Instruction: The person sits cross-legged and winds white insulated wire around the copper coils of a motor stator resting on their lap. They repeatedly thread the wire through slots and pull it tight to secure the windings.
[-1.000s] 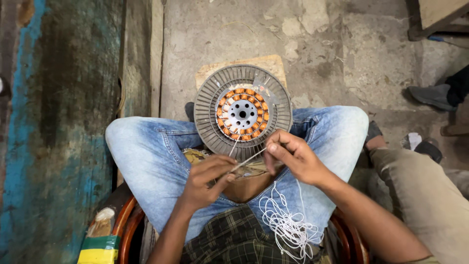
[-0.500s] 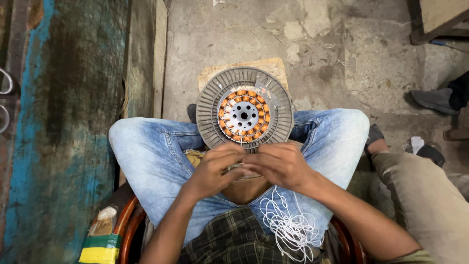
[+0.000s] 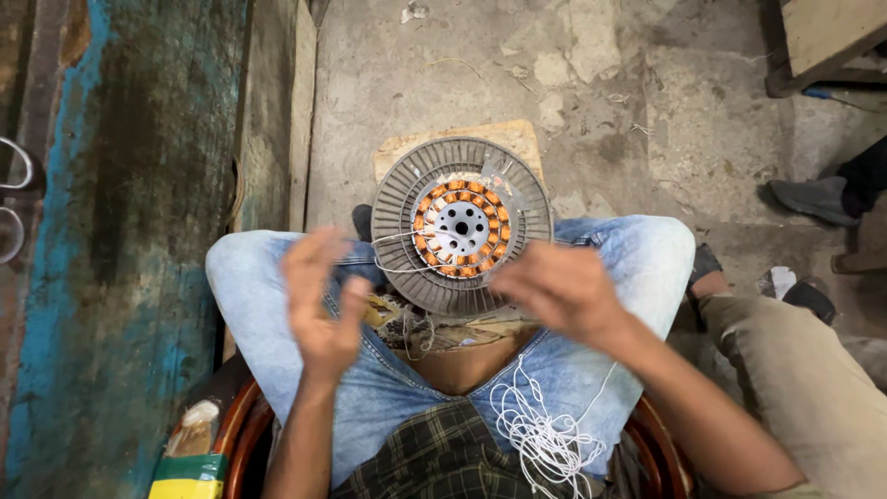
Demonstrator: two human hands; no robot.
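Two hands up, apart, blurred. Our left hand (image 3: 319, 300) fingers spread, holding nothing we can see. Right hand (image 3: 559, 291) loosely curled; grip unclear. Stator (image 3: 460, 225) ahead between fingers, propped at knees, nearer right. String (image 3: 545, 434) on lap below right fingers.

We see soft, even daylight, faint shadows, no glare; both hands (image 3: 323, 305) are motion-blurred, and frame edges bend.

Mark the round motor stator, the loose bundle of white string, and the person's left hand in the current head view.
round motor stator (image 3: 459, 226), head view: on its pale centre hub.
white string bundle (image 3: 545, 439), head view: on the tangled loops in the lap.
left hand (image 3: 321, 300), head view: on the palm.
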